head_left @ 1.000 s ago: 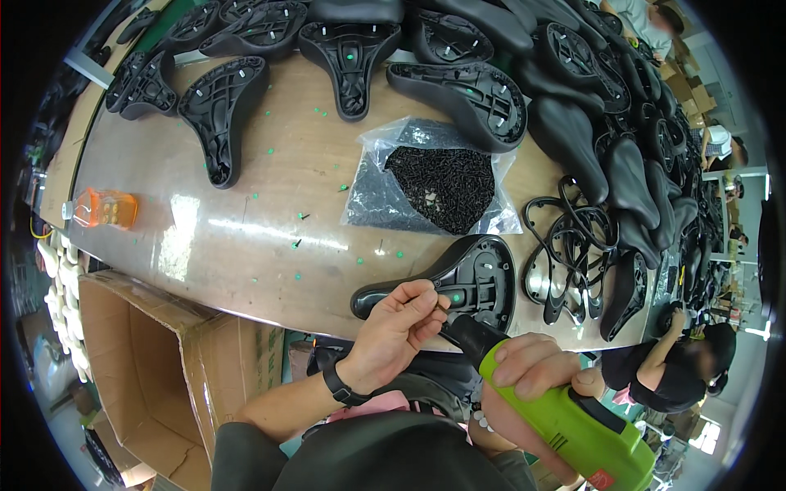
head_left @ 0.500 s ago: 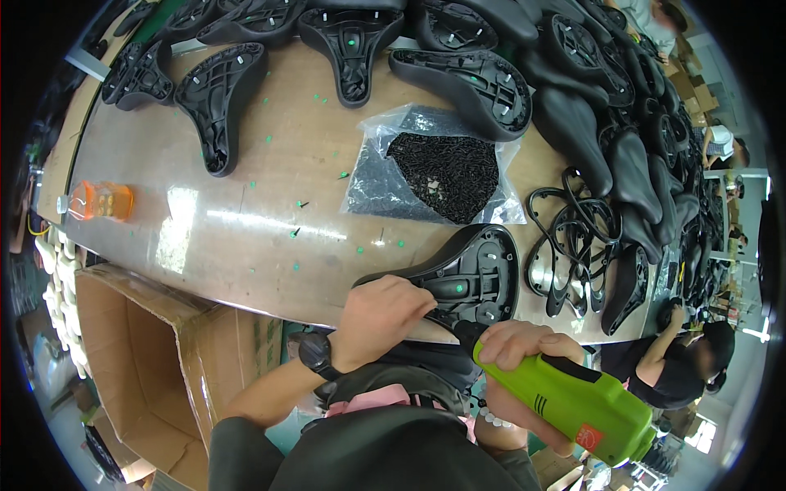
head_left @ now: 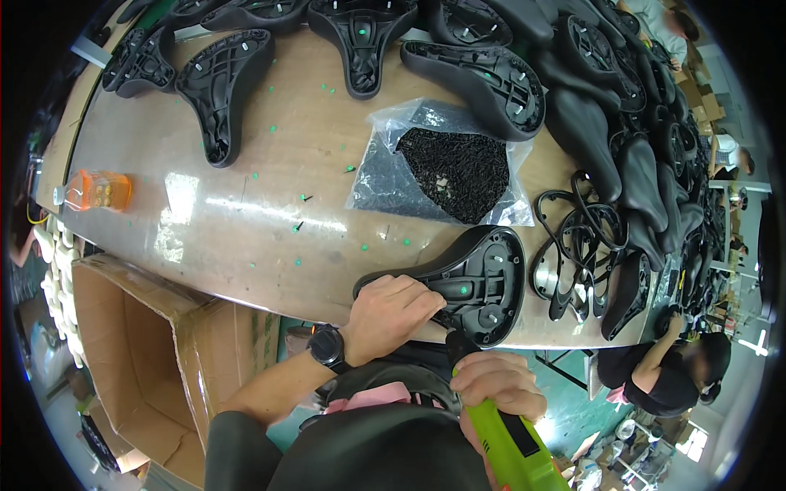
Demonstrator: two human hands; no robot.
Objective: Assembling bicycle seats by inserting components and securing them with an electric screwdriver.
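An upturned black bicycle saddle (head_left: 509, 274) lies at the table's near edge, its ribbed underside and metal studs showing. My left hand (head_left: 397, 313) is closed over its narrow part, fingertips together at the near rim; whether a screw is between them I cannot make out. In my right hand (head_left: 501, 383) is a green electric screwdriver (head_left: 524, 462), held around its black front end. Its tip points up at the saddle's near edge, close to my left fingertips. Beyond the saddle, a clear plastic bag (head_left: 381, 184) lies open with a heap of small black screws (head_left: 458, 176).
Black trim frames (head_left: 573, 254) lie right of the saddle, beside a big pile of saddles (head_left: 585, 147). More upturned saddles (head_left: 225, 94) line the far side. An orange bottle (head_left: 106, 192) and a cardboard box (head_left: 217, 348) are at left. A co-worker (head_left: 675, 372) sits at right.
The screwdriver has swung from slanting right to steeper, its body drawn toward me and left. My left hand stays on the saddle, fingers slightly shifted. The whole view has shifted a little.
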